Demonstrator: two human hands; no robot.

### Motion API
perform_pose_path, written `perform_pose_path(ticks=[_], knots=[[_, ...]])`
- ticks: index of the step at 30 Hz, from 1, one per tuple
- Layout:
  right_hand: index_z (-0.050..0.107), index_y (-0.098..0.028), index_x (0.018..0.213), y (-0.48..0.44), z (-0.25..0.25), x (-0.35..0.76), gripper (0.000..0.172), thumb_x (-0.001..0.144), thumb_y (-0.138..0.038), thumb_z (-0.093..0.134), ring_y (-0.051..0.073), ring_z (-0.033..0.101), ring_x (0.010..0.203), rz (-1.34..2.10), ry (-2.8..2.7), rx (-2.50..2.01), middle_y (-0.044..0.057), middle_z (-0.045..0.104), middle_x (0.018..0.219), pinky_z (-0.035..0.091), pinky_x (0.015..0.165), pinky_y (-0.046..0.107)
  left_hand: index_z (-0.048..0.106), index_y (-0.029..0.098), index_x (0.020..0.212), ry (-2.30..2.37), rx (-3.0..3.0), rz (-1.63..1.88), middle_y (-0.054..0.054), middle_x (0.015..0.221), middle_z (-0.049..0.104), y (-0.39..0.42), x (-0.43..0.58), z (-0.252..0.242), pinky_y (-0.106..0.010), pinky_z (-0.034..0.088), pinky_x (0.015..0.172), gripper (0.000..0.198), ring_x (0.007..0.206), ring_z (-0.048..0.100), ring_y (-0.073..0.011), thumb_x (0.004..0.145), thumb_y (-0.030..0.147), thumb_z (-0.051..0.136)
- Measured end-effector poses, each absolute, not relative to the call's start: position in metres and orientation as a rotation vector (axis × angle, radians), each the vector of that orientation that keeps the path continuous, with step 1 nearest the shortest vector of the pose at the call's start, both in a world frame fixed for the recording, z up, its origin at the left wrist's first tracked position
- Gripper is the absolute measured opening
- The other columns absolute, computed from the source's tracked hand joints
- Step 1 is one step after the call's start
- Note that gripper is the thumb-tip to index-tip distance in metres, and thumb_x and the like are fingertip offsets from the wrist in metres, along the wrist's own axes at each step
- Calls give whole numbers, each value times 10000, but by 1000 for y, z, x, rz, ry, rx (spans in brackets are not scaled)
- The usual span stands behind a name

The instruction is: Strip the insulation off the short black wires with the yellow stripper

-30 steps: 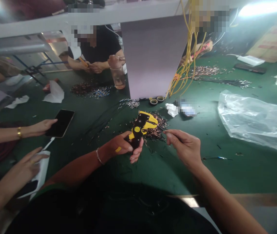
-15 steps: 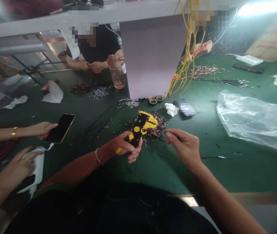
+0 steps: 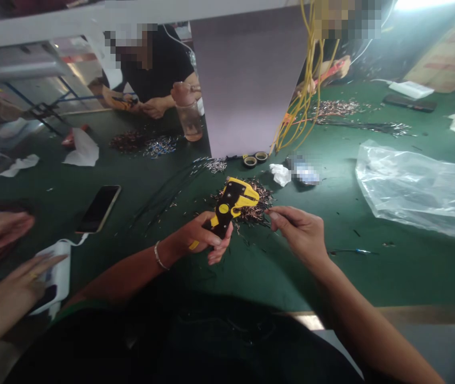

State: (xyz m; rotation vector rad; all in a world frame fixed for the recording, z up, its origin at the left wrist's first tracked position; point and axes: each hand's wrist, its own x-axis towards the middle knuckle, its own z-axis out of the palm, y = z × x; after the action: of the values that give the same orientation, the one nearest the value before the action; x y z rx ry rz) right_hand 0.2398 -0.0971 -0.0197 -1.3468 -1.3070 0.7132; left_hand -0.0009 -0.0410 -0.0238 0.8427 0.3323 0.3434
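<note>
Head view: the stripper [image 3: 233, 197] is held above the worktop [image 3: 251, 277] in the left grip [image 3: 207, 234], which is wrapped closed round its handle. The tool's long axis runs from 7 o'clock at the handle to 1 o'clock at the top, and its yellow nose juts out sideways toward 3 o'clock; whether the nose is parted is too small to tell. The right grip [image 3: 301, 229] lies between 3 and 4 o'clock from the stripper, apart from it, thumb and forefinger pinched together on what looks like a thin dark wire [image 3: 268, 211]. So little of the wire shows that its length cannot be told. The relation that counts most, as a judgement, is between this pinch and the nose: from the pinched fingertips the nose lies at about 10 o'clock, near but apart, and the wire's visible end seems to point to that same side. The left grip has the handle, yet the right one is nearer the nose. Clippings [image 3: 253, 214] are heaped below and behind the nose, and their dark strands make the wire's tip hard to pick out. Tape rolls [image 3: 250, 161] lie at 1 o'clock from the stripper, a tissue [image 3: 280, 174] at 2 o'clock.
</note>
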Motion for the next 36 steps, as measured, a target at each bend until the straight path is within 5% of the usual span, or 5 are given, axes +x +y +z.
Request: perform_pose_path(ticks=[36], knots=[[791,-199,761,-93,-22,244,149,767,-303,684,131,583,504,763,-1252,-1336,-10,651,521,498,543,285,647,121,1036,203,809,324,-49,731,609,-33,-1,-30,-340,518,549,377,572,592,-170,675,209,709]])
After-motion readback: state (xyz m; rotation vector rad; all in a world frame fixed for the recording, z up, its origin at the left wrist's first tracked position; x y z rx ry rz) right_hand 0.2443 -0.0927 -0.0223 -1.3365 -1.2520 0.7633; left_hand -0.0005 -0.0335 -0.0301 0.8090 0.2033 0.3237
